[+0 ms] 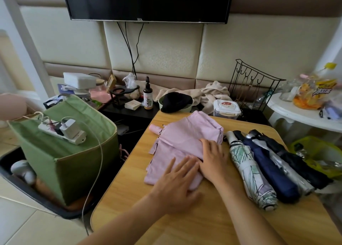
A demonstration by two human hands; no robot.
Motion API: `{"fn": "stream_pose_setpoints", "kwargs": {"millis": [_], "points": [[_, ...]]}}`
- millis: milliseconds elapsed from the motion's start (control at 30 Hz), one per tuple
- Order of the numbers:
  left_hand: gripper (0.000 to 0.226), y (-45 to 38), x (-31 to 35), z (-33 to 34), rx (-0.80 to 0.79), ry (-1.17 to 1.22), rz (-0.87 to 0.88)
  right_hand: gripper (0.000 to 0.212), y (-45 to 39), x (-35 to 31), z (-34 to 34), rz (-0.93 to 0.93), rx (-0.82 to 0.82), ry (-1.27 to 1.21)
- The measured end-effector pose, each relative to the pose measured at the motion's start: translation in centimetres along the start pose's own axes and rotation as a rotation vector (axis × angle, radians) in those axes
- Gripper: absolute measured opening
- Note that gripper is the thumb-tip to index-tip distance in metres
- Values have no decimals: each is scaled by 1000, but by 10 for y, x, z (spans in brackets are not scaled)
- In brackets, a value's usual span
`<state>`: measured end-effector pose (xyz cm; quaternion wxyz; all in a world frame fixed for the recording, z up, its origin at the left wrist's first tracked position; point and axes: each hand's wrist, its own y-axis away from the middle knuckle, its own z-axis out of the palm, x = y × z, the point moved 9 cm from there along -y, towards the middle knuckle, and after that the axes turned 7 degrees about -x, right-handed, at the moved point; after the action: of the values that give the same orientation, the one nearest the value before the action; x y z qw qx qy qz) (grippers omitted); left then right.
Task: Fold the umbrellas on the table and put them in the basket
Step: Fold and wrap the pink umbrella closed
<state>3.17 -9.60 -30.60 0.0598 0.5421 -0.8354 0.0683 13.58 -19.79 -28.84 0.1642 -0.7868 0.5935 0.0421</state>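
Hands: left hand [177, 172] and right hand [212, 159], fingers straight and flat, press the pink umbrella [185, 143] at frame centre on the table [129, 189].
Progress: pink canopy partly flattened, likely mid-fold; nothing visibly in the green basket [74, 163], lower left.
Count: five umbrellas; four collapsed umbrellas [268, 167] wait at right; one basket.

hands: left [175, 178] and right [212, 159] flat on pink umbrella [181, 141] | table [129, 189]
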Motion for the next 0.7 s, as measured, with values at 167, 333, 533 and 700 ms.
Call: {"fn": "stream_pose_setpoints", "kwargs": {"millis": [167,333,533,700], "points": [[76,6,11,-4,25,-6,78,67,-1,4,-1,-38,-59,-5],[30,17,28,-36,275,9,187,73,-5,7,1,-19,-144,-39],[24,18,3,-42,285,250,22,74,-8,6,1,-12,-211,-61],[44,15,0,-33,180,101,88,81,-6,4,-3,-73,-252,-148]]}}
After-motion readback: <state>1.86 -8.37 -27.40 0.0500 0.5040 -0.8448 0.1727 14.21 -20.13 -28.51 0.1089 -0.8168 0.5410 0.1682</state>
